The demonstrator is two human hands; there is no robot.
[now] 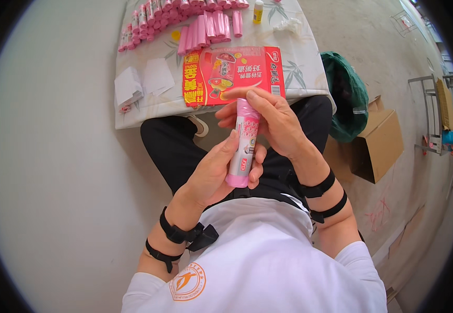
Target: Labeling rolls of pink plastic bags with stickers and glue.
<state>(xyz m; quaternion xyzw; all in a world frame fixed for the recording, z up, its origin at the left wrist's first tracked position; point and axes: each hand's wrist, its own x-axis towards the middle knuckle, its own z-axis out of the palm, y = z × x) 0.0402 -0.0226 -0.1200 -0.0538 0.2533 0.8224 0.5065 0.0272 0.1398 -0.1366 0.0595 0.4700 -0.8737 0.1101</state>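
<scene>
A pink roll of plastic bags (247, 140) with a silver-and-pink paper label stands nearly upright over my lap, its top tilted slightly right. Wrapped around its lower half is my left hand (212, 169), thumb along the label's left side and fingertips showing on the right. My right hand (279, 125) closes on the roll's top end, with the thumb in front and the fingers partly hidden behind. On the table, a flat red-and-yellow cardboard sheet (260, 68) lies just beyond my hands.
Several plain pink rolls (205, 32) lie beside a heap of labelled rolls (156, 15). White paper slips (128, 86) are at the table's left, a glue bottle (258, 11) at the back. Right of the table stand a green bag (347, 99) and an open cardboard box (382, 143).
</scene>
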